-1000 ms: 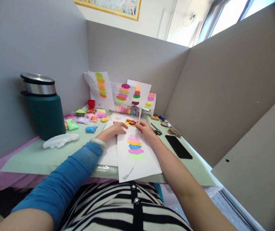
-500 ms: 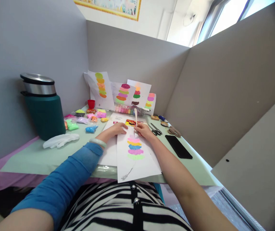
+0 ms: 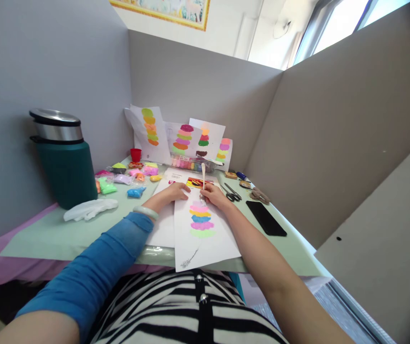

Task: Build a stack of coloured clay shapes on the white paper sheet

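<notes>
A white sheet of paper (image 3: 222, 248) lies in front of me with a stack of colored clay bands (image 3: 201, 219) on it: pink, orange, blue, purple and light green. Between thumb and fingers, my right hand (image 3: 215, 195) grips a fork (image 3: 203, 174), handle up and tines down at the top pale pink band. My left hand (image 3: 177, 191) rests with fingers stretched over the upper left edge of the sheet. Beneath lies another white sheet (image 3: 162, 231), and a printed picture (image 3: 196, 183) shows just beyond the hands.
Bags of colored clay (image 3: 135, 192) and a red cup (image 3: 135, 154) are at the left, with a white glove (image 3: 90, 209) and green tumbler (image 3: 65, 167). Scissors (image 3: 232, 193) and a black phone (image 3: 265, 218) lie right. Colored sheets (image 3: 187, 136) lean against the back partition.
The fork handle has tilted very slightly to the right, its tines still at the top band. Both hands hold almost the same place.
</notes>
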Demonstrator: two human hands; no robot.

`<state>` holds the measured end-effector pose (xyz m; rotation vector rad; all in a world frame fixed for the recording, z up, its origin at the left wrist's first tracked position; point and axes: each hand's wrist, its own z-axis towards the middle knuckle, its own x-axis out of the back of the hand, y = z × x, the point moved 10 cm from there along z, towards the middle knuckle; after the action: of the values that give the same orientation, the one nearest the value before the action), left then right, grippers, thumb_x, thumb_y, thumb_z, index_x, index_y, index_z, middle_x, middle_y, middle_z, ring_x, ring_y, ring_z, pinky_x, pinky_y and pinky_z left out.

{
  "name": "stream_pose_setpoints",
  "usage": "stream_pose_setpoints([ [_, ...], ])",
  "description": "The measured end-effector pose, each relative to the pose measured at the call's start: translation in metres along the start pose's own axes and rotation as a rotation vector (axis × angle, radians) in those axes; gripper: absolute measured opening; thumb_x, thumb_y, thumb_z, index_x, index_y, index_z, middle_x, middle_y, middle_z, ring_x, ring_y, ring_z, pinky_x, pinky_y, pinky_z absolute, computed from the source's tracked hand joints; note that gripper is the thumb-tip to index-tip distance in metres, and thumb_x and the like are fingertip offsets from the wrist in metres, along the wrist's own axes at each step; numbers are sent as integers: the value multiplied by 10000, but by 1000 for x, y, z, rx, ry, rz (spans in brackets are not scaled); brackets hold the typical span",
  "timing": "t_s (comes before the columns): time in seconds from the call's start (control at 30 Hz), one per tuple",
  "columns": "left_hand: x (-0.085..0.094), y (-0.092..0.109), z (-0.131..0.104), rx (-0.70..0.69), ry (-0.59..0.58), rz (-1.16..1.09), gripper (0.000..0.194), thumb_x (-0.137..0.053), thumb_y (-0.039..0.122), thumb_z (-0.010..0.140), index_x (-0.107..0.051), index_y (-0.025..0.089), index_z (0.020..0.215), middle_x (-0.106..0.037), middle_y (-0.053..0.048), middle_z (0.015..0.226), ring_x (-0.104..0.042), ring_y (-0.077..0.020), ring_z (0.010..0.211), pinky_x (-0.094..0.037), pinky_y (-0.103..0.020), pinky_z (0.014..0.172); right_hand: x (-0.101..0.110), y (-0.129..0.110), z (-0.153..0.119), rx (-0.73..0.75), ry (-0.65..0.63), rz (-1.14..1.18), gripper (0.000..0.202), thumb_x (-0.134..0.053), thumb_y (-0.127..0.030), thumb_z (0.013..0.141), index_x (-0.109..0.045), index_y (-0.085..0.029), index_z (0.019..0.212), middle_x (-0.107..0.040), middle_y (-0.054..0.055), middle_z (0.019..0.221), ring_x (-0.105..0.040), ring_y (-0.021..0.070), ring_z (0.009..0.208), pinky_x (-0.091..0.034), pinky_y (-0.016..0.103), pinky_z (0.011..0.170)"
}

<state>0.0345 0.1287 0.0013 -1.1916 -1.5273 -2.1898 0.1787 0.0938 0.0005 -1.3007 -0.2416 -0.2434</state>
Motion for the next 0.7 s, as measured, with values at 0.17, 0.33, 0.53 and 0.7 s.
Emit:
stream_pose_setpoints([
  [0.17,0,0,-2,10,0,-12,388,-652,224,556,-701,210,941,-677,-41,930,-595,-253,931,-476,-263,720,0,5,2,-17,2,-31,112,-589,-206,702,-502,-186,634,-495,-46,458,-387,75,385,-267,208,381],
  [0.33,0,2,-3,-2,-5,-9,388,-643,215,567,-698,207,951,-675,-36,913,-600,-249,914,-474,-266,719,1,10,6,-5,23,-31,122,-610,-209,681,-503,-188,626,-493,-50,462,-398,73,388,-273,199,381],
  [0.53,0,4,-5,2,-16,4,402,-631,208,584,-689,206,982,-667,-33,905,-599,-245,911,-468,-265,722,2,15,9,9,44,-78,110,-594,-214,686,-509,-188,622,-493,-50,470,-408,77,402,-289,201,400],
  [0.7,1,6,-8,18,-16,3,405,-634,199,583,-687,201,985,-668,-31,902,-604,-238,886,-463,-263,711,4,11,9,40,43,-100,111,-579,-236,699,-508,-189,629,-481,-54,476,-404,79,422,-288,204,416],
])
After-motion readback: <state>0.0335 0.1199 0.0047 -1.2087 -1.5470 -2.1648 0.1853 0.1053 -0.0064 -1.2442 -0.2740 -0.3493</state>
